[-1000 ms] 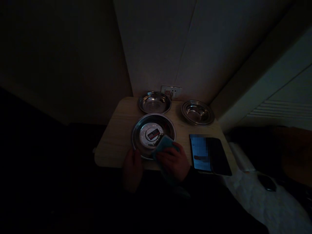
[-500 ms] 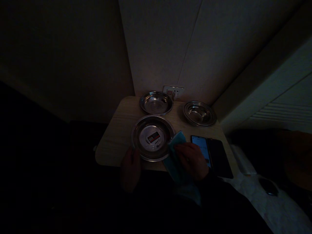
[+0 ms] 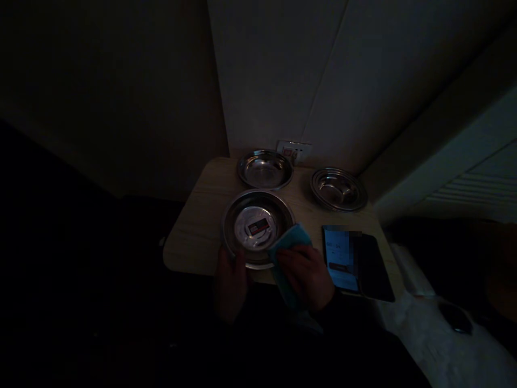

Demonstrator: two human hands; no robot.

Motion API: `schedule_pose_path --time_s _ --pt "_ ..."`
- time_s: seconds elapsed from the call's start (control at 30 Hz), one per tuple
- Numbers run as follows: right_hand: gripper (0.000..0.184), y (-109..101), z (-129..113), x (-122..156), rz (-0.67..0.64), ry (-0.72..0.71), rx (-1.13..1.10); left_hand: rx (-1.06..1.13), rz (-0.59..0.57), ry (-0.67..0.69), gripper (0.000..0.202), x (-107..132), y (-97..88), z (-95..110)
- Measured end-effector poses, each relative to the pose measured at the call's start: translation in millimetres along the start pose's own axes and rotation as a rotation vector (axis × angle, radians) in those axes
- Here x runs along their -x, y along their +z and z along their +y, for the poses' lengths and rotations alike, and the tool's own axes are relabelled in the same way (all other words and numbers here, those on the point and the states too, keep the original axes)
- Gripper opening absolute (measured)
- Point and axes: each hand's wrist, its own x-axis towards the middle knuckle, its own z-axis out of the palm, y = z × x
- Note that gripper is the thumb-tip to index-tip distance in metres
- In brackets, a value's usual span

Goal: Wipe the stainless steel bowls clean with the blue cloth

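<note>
A round steel dish [image 3: 257, 223] with a dark label on its bottom is at the front of a small wooden table [image 3: 194, 237]. My left hand [image 3: 231, 280] grips its near left rim, thumb over the edge. In my right hand [image 3: 305, 275] is a blue cloth [image 3: 291, 242], pressed against the dish's near right rim and partly hanging down below the hand. The light is dim, so the finger details are dark.
Behind stands another steel dish [image 3: 265, 170], close to a wall socket [image 3: 294, 150]. Stacked steel bowls [image 3: 338, 188] sit at the back right. A lit phone [image 3: 340, 258] in an open dark case lies at the right. A small dark object [image 3: 455, 318] rests on white bedding [image 3: 424, 345].
My right hand and the cloth have shifted left along the rim, nearer the dish's front. My left hand has moved slightly right. The whole view has shifted a little.
</note>
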Motion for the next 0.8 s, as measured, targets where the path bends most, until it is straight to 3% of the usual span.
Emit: schedule_pose_path --time_s 0.07,0.17,0.3,0.5,0.8 --pt "0.018 5.3 -10.9 -3.5 -0.012 0.003 0.002 -0.004 -0.030 -0.043 0.031 0.2 1.1 3.0" --pt "0.017 9.9 -20.0 -8.3 -0.015 -0.001 -0.039 -0.011 0.021 -0.007 0.028 -1.0 1.9 5.1" --pt "0.015 2.9 -9.2 -7.3 -0.038 -0.046 0.019 0.040 0.012 -0.032 0.029 -3.9 2.7 0.9" --pt "0.014 8.1 -12.0 -8.2 -0.029 0.022 -0.011 -0.047 0.125 0.147 0.029 -8.6 5.9 -0.3" --pt "0.017 0.3 6.3 -6.0 -0.012 -0.004 0.087 -0.110 0.086 0.146 0.027 -13.2 6.7 9.0"
